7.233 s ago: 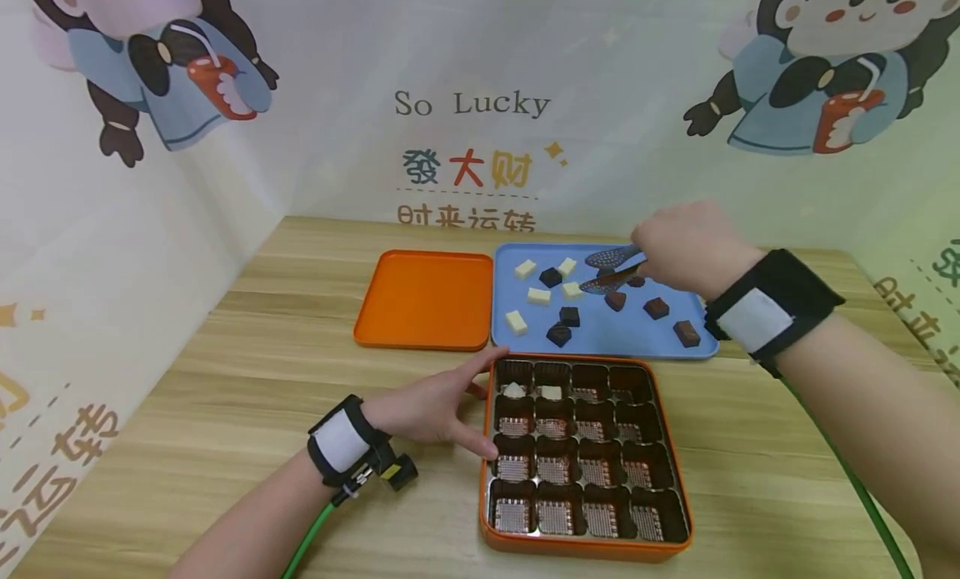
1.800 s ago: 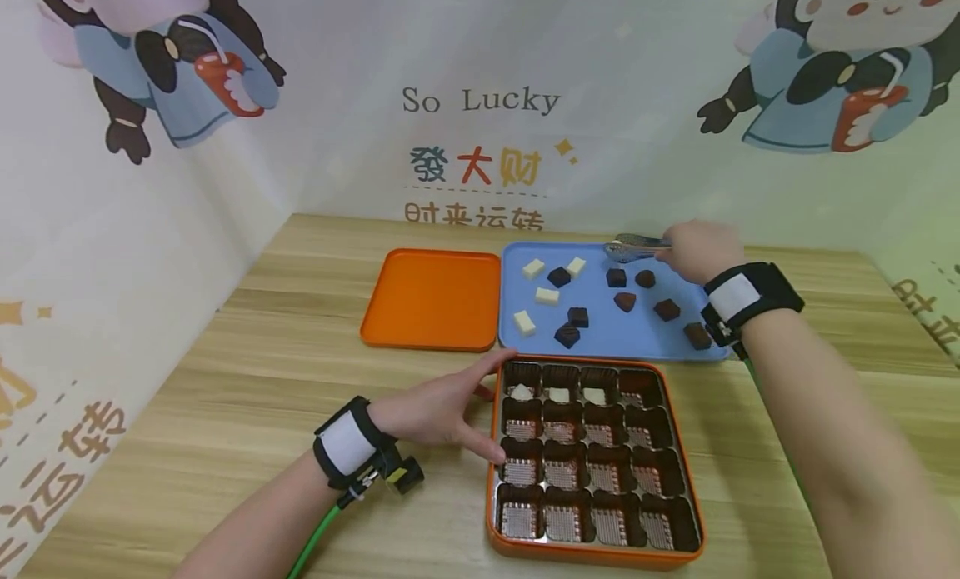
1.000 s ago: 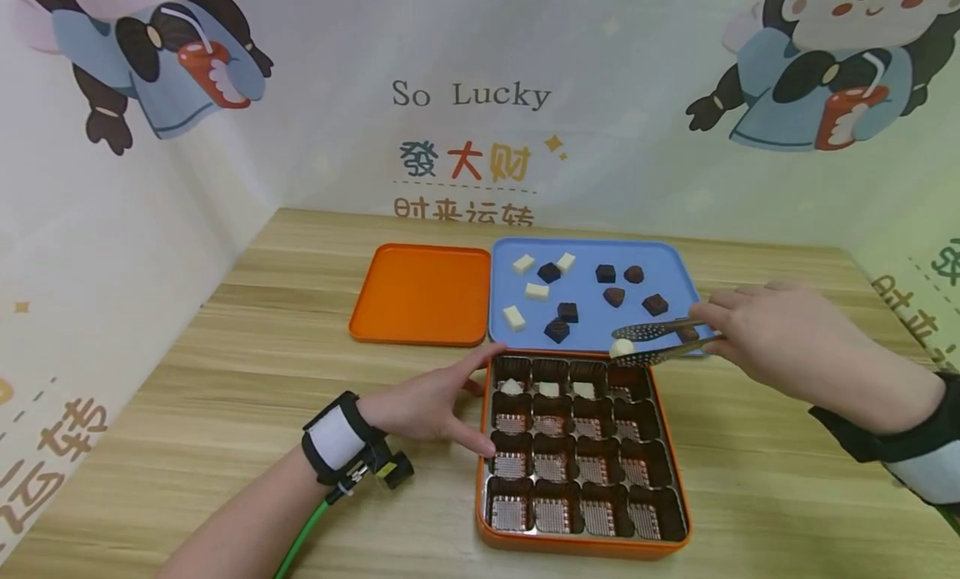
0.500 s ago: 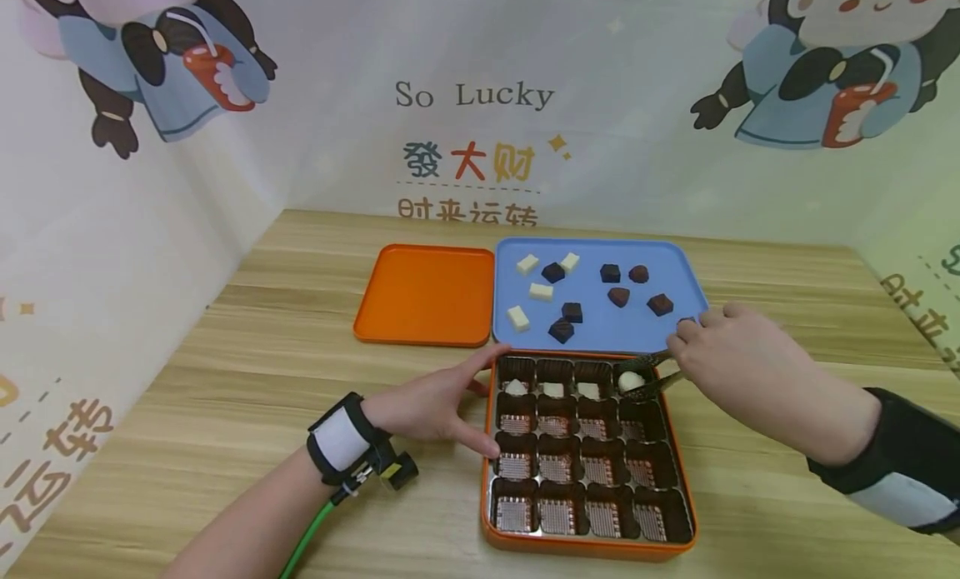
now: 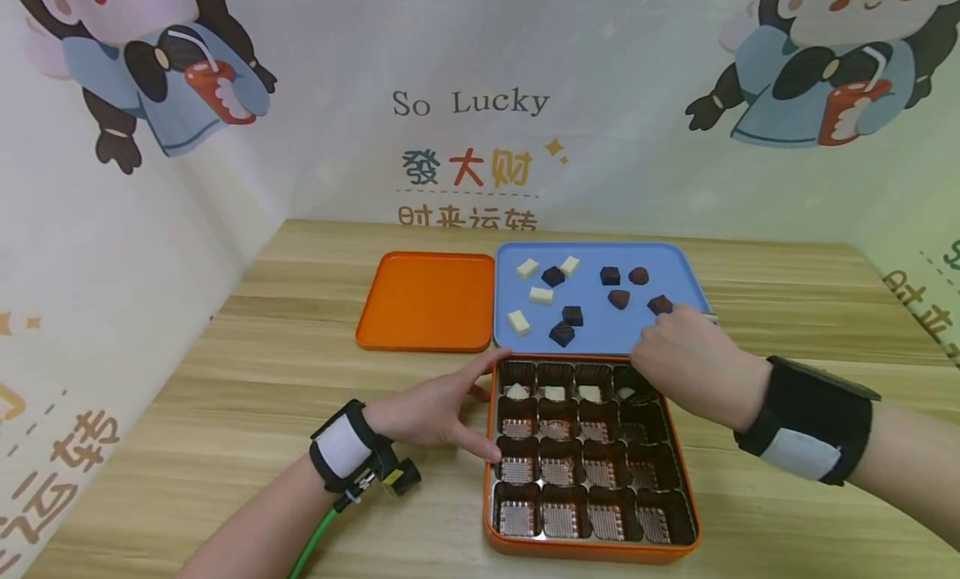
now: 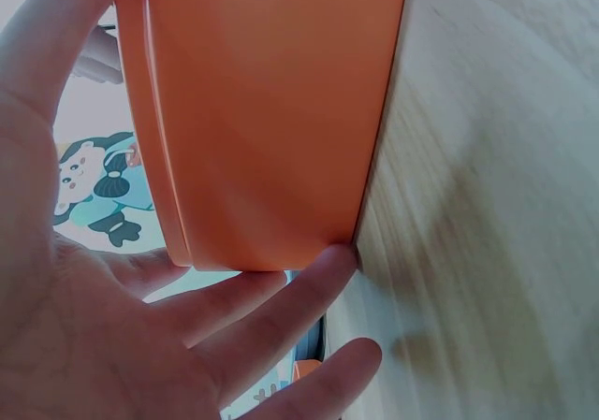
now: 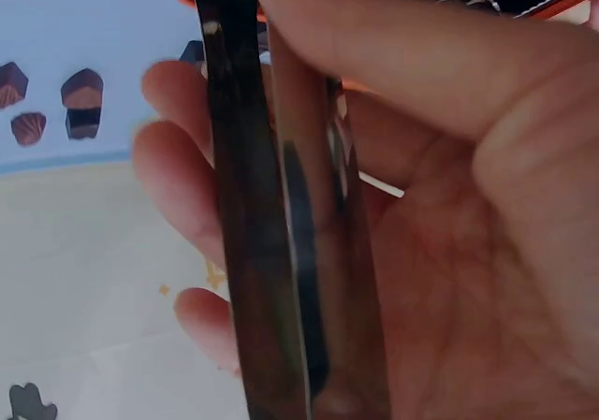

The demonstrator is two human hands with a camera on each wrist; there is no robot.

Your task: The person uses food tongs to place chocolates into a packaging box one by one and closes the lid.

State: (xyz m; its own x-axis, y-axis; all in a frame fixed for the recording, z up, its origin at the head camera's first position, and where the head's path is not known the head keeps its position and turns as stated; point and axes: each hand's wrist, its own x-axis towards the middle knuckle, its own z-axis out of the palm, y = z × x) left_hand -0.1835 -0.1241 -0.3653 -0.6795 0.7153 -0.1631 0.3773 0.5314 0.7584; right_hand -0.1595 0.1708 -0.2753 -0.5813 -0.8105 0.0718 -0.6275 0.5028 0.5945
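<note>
My right hand holds metal tongs above the back right corner of an orange box with a brown compartment insert. The tong tips reach down into the back right compartment, partly hidden by my hand, where a round white chocolate shows. White chocolates lie in the other three compartments of that back row. My left hand rests against the box's left side with spread fingers; in the left wrist view its fingertips touch the orange wall.
Behind the box, a blue tray bears several white chocolates and dark chocolates. A shallow orange lid or tray lies left of it. A printed cloth hangs at the back of the wooden table.
My right hand took a round white chocolate from the blue tray's back with the tongs and carried it into the back right compartment. A third compartment got its white piece earlier. My left hand stayed put.
</note>
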